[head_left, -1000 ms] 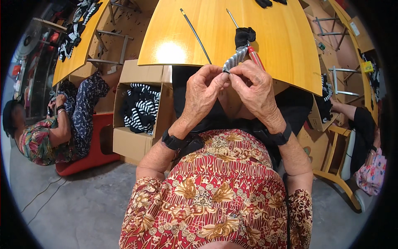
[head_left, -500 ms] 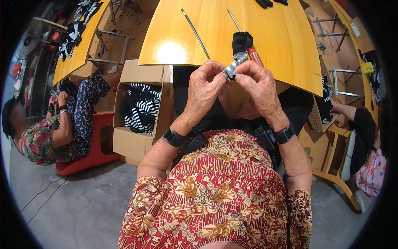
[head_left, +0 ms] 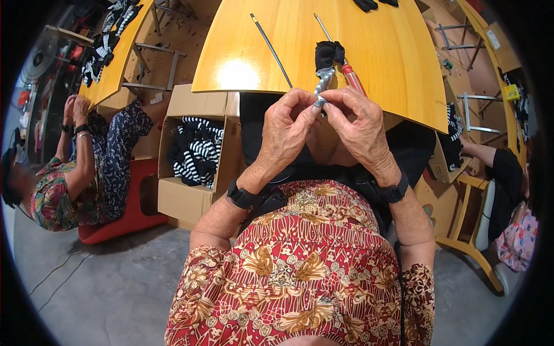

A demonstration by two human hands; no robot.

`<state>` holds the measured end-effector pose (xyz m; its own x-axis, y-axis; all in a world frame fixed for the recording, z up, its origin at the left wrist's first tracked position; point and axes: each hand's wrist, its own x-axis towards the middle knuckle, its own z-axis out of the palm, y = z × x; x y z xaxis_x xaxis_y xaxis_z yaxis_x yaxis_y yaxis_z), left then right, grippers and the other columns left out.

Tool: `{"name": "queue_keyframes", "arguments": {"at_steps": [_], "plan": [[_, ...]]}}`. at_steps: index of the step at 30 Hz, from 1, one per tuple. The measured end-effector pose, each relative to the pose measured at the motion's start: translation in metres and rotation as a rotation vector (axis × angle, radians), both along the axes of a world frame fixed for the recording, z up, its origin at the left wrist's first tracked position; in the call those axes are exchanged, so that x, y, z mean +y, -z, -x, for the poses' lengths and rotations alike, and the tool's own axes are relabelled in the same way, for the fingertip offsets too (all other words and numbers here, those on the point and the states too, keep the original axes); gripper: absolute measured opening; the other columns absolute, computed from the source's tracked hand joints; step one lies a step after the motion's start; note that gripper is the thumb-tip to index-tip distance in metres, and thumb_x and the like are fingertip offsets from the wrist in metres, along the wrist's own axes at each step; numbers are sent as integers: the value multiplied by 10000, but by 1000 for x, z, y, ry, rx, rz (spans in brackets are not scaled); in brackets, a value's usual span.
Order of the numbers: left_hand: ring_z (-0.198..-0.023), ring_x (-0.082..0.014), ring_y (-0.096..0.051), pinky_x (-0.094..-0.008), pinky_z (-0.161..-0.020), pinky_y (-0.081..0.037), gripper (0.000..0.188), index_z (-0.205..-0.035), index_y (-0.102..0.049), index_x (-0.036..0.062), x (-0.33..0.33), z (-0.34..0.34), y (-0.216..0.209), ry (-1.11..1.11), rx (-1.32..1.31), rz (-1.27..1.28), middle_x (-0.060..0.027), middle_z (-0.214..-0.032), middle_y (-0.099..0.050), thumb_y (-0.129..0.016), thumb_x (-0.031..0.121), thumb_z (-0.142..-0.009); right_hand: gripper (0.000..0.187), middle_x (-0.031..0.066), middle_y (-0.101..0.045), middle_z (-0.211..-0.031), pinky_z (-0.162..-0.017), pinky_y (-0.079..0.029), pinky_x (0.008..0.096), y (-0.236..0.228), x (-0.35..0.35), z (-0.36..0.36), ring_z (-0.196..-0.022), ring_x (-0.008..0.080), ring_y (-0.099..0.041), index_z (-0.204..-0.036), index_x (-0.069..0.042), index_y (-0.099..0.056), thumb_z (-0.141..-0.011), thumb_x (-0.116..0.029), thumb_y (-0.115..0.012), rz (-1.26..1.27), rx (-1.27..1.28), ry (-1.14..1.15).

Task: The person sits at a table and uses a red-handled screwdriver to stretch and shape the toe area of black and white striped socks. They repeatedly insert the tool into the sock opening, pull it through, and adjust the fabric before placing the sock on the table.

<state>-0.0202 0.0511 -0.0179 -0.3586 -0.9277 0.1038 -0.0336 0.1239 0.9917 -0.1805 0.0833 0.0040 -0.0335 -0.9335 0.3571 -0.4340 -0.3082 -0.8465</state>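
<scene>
Left hand (head_left: 284, 127) + right hand (head_left: 362, 119) both pinching striped knit piece (head_left: 324, 79) by near edge of table (head_left: 398, 57) — runs lengthwise away, out over table, hands equally near. Exact fingertip hold kinda hard to see.

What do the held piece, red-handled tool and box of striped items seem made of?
Held piece: soft, mostly matte fabric, likely knit, judging by its twists; fibre unclear.
Red-handled tool: glossy handle, probably plastic; shaft gleams like metal.
Box: matte cardboard, by its brown folded flaps.
</scene>
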Motion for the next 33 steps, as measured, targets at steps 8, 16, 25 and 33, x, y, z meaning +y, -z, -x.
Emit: {"name": "queue_keyframes", "arguments": {"at_steps": [8, 16, 25, 33], "plan": [[-769, -81, -601, -219, -705, -499, 154, -1000, -577, -11, -6, -3, 1, 257, 322, -248, -23, -868, -616, -618, 119, -930, 115, 74, -641, -786, -678, -505, 267, 1, -6, 11, -725, 122, -626, -889, 34, -625, -839, -60, -580, -218, -202, 32], [-748, -97, -640, -244, -678, -522, 170, -1004, -606, -20, 3, 8, 0, -79, 50, 19, -74, -821, -678, -656, 97, -891, 119, 88, -625, -812, -698, -501, 295, -7, -3, 4, -753, 169, -625, -914, 27, -608, -862, -79, -604, -144, -92, 18], [-777, -96, -649, -246, -667, -535, 174, -1066, -607, -19, 5, 1, 0, -66, -53, 102, -63, -877, -685, -617, 81, -924, 98, 138, -599, -826, -716, -490, 378, -6, -3, -1, -790, 299, -617, -879, 16, -603, -833, -71, -610, 11, 126, -4], [-674, -314, -665, -342, -603, -520, 128, -955, -643, 13, 13, 9, -9, -229, -316, 420, -172, -753, -653, -623, 37, -831, 81, 139, -576, -831, -714, -480, 398, -1, -5, -6, -808, 308, -592, -867, 5, -597, -793, -26, -587, 206, 334, 15]]}}
